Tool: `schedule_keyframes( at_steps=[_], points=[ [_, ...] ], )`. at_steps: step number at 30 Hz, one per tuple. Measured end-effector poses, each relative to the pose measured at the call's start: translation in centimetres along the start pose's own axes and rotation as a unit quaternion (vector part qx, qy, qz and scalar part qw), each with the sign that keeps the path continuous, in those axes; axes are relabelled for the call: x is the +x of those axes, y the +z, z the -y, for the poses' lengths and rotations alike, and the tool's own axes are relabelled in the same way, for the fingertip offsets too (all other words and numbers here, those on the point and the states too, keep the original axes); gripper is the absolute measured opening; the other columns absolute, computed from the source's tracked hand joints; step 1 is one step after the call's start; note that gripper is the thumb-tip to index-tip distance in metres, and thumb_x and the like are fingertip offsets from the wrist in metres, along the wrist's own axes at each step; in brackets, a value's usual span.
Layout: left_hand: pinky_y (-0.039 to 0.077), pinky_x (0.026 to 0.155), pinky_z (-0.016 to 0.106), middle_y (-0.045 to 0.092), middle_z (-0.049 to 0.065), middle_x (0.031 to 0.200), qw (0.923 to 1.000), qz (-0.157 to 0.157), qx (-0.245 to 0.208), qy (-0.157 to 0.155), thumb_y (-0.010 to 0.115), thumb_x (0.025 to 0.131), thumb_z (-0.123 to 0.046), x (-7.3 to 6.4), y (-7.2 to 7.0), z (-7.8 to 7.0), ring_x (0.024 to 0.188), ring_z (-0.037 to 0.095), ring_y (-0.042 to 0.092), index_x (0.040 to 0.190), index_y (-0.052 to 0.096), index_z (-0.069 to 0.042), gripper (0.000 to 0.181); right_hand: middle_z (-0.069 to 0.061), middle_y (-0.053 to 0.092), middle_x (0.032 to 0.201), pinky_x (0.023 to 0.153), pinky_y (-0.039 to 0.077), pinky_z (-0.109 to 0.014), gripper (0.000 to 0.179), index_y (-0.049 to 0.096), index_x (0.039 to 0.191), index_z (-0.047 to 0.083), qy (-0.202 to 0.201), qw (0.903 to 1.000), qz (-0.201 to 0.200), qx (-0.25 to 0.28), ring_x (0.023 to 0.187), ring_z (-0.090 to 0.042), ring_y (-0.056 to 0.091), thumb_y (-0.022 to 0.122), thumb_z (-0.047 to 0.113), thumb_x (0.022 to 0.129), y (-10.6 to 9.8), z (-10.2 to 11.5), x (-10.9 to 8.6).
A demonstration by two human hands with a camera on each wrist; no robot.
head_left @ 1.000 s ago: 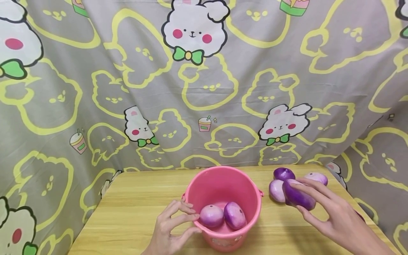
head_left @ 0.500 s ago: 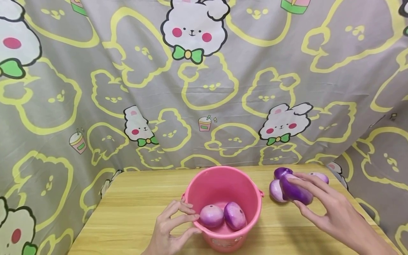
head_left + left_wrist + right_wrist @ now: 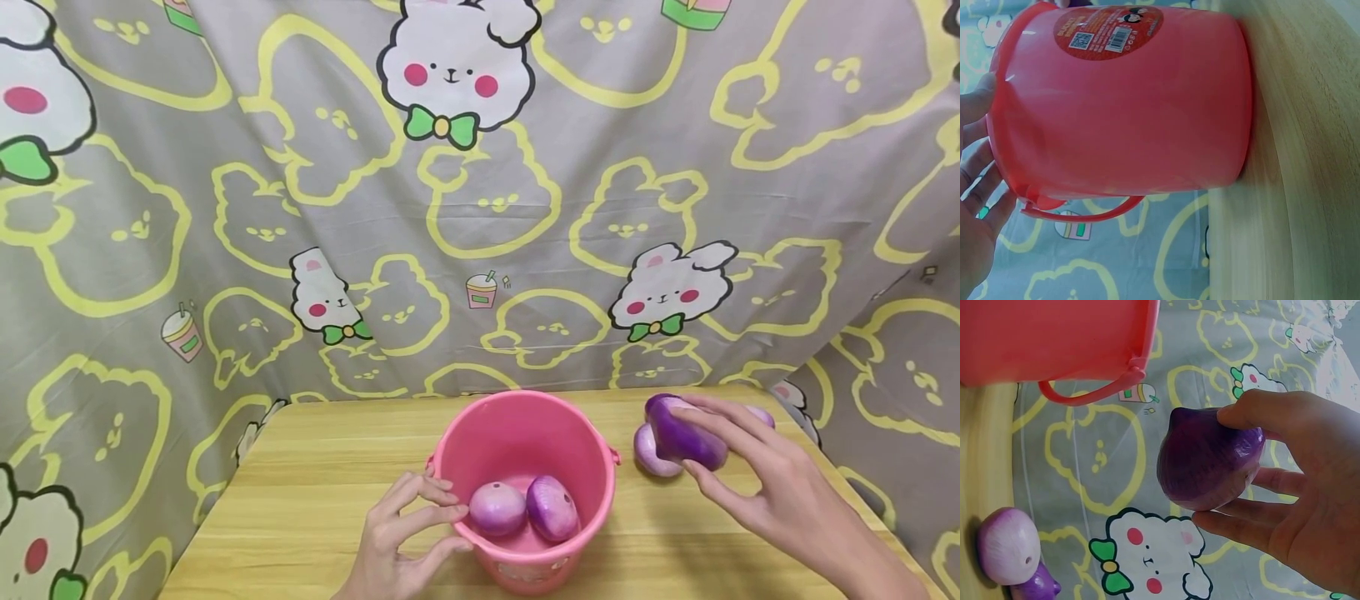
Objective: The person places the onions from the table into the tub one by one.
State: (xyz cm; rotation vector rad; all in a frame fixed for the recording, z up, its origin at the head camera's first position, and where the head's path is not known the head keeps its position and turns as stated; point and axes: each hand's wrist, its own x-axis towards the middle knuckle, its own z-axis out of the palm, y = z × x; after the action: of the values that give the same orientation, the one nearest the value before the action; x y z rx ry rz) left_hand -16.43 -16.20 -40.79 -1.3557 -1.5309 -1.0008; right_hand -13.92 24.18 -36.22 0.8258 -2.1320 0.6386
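Observation:
A purple onion (image 3: 686,435) hangs above the right side of the table, pinched between the thumb and fingers of my right hand (image 3: 780,492). The right wrist view shows that onion (image 3: 1207,462) with its pointed tip facing up and left. My left hand (image 3: 405,533) holds the near-left rim of a pink bucket (image 3: 525,425), which stands upright. Two onions lie at the bottom of the bucket, one pale (image 3: 497,508) and one darker (image 3: 552,507). In the left wrist view, the fingers of my left hand (image 3: 982,187) lie along the bucket's rim.
Right of the bucket, a pale onion (image 3: 654,452) sits on the wooden table (image 3: 337,467), partly behind the held one. Another pale onion (image 3: 763,415) is mostly hidden by my right hand. A patterned grey curtain (image 3: 525,333) hangs behind the table. The bucket's handle (image 3: 1104,214) hangs down.
My right hand has moved a little left and up with the held onion, which now covers more of the dark onion behind it. My left hand and the bucket have stayed put.

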Motion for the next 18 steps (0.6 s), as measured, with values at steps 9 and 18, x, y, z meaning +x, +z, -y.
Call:
schedule_keyframes(
  at_steps=[9,18],
  points=[
    [0.054,0.095,0.033,0.068,0.014,0.093,1.0000,0.001,0.000,0.000,0.082,0.089,-0.019,0.02,0.00,-0.03,0.093,0.029,0.064,0.097,0.076,0.000,0.021,-0.007,0.062,0.137,0.105,0.036,-0.006,0.057,0.068,0.133,0.011,0.017,0.9998,0.001,0.005,0.130,-0.009,0.053,0.052,0.057,0.101,0.28,0.20,0.31],
    [0.054,0.096,0.035,0.068,0.014,0.095,1.0000,0.005,0.001,-0.002,0.084,0.088,-0.019,-0.64,-0.01,0.23,0.095,0.028,0.065,0.098,0.077,-0.001,0.022,-0.009,0.063,0.136,0.105,0.037,-0.008,0.056,0.069,0.131,0.008,0.014,0.9997,-0.015,0.014,0.130,-0.011,0.054,0.054,0.054,0.102,0.66,0.46,0.34]
  ],
)
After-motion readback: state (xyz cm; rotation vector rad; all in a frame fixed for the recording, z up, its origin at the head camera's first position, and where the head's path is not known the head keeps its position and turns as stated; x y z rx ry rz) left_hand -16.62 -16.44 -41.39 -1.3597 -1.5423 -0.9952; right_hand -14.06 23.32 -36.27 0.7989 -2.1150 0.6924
